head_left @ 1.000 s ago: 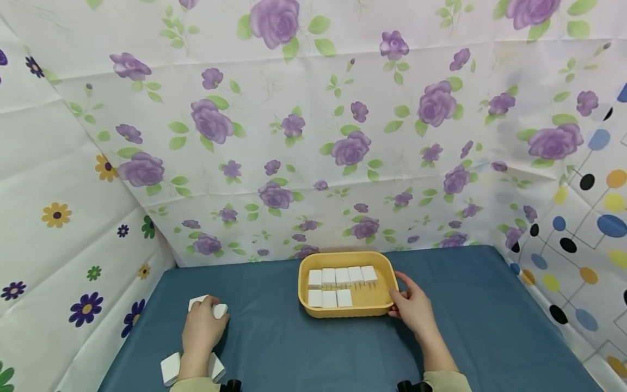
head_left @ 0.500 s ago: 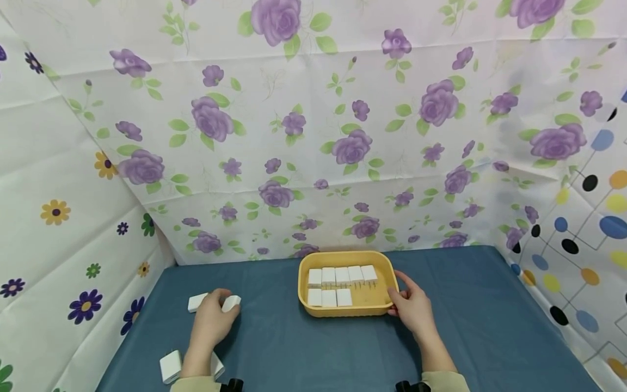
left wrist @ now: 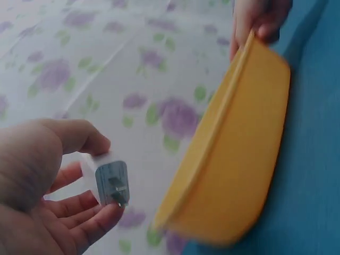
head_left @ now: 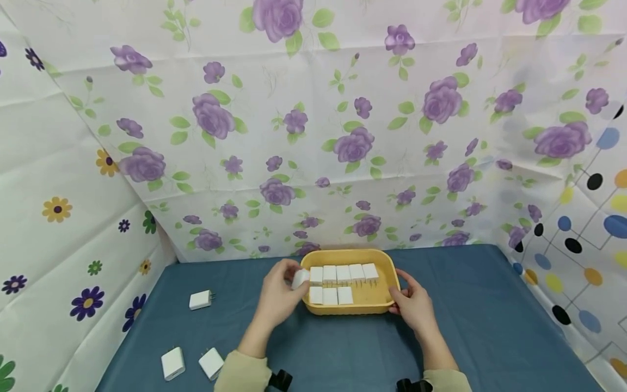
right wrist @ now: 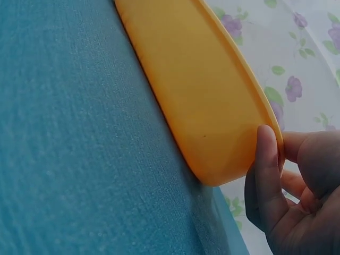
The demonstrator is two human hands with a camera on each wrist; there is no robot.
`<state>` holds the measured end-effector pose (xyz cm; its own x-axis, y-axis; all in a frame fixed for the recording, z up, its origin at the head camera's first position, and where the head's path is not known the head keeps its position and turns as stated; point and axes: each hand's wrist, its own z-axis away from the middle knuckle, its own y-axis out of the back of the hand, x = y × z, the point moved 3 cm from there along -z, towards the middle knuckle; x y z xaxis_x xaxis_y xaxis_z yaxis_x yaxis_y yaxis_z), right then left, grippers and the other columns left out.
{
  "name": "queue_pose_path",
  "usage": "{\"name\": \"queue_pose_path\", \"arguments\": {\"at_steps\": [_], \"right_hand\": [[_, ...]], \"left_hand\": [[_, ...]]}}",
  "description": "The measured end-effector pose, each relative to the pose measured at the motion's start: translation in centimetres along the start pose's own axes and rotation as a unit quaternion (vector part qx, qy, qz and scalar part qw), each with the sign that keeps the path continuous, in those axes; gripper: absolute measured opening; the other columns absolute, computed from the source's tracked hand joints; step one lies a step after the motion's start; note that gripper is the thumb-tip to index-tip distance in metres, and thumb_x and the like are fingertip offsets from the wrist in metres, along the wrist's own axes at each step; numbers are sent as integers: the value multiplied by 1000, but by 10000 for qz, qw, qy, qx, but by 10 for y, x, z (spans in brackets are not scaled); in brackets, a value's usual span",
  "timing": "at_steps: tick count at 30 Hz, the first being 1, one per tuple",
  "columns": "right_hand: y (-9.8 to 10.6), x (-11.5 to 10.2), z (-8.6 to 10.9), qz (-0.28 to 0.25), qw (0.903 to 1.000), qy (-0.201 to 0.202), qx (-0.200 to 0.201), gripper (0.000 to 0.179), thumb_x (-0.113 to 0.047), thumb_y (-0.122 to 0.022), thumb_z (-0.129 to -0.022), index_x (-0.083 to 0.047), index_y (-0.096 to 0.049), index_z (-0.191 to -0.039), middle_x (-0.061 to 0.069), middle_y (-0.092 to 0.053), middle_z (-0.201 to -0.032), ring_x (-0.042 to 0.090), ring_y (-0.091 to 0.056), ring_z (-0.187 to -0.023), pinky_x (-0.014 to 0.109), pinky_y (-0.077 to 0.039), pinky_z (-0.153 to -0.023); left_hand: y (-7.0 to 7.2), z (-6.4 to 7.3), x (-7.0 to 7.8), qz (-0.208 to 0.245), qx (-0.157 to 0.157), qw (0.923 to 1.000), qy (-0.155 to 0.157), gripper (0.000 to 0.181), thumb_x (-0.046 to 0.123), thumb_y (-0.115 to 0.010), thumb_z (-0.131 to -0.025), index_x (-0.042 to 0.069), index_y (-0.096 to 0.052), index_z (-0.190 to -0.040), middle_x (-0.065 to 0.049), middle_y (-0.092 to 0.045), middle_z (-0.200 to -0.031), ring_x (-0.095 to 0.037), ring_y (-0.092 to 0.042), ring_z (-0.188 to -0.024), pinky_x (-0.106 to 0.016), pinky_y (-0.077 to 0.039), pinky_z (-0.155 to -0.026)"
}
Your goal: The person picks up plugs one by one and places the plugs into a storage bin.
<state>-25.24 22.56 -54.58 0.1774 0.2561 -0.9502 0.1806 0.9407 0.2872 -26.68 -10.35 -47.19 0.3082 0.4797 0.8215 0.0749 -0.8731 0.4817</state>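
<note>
A white two-prong plug adapter [left wrist: 112, 180] is pinched between the thumb and fingers of my left hand [head_left: 278, 294], right at the left rim of the yellow tray [head_left: 343, 311]. In the left wrist view its metal prongs point toward the camera. My right hand [head_left: 413, 305] grips the tray's right rim, thumb on one side and fingers on the other, as the right wrist view shows. Inside the tray lie several white adapters [head_left: 330, 296] in two rows, the back row longer, with prongs visible on the back row.
On the blue cloth at the left lie three more white adapters: one farther back [head_left: 200, 300], one nearer the front [head_left: 173, 363], and one beside my left sleeve [head_left: 211, 363]. A flowered curtain [head_left: 313, 136] stands behind the table.
My left hand has carried the white adapter from the table's left side rightward to the tray, uncovering the adapters left behind. My right hand stays on the tray rim.
</note>
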Motion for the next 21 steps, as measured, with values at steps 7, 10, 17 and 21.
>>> {"name": "queue_pose_path", "arguments": {"at_steps": [7, 10, 17, 21], "right_hand": [[-2, 0, -1, 20, 10000, -38, 29, 59, -18, -64, -108, -16, -45, -163, 12, -59, -86, 22, -68, -70, 35, -63, -66], [-1, 1, -1, 12, 10000, -84, -49, 60, -19, -64, -108, -16, -44, -164, 12, -61, -87, 21, -68, -70, 35, -63, -67], [0, 1, -1, -22, 10000, -40, 9, 59, -18, -65, -108, -16, -45, -163, 11, -62, -86, 21, -68, -70, 34, -62, -66], [1, 1, -1, 12, 10000, -38, -58, 59, -19, -65, -109, -15, -44, -164, 12, -62, -86, 22, -68, -71, 34, -62, -66]], "left_hand": [[-68, -19, 25, 437, -686, 9959, 390, 32, 23, -82, -97, 4, -67, -118, -7, -61, -97, -15, -58, -78, -31, -49, -67], [-97, -22, 26, 56, -1052, 9919, 707, 31, 27, -81, -97, 7, -67, -115, -7, -57, -84, -15, -49, -63, -30, -42, -58], [-128, -30, 28, -948, -1445, 9794, 1042, 30, 30, -84, -95, 9, -66, -108, -4, -58, -85, -19, -54, -65, -35, -47, -60], [-140, -32, 30, -1568, -1560, 9708, 926, 28, 29, -83, -94, 8, -67, -103, -6, -62, -89, -22, -60, -73, -39, -52, -66]]}}
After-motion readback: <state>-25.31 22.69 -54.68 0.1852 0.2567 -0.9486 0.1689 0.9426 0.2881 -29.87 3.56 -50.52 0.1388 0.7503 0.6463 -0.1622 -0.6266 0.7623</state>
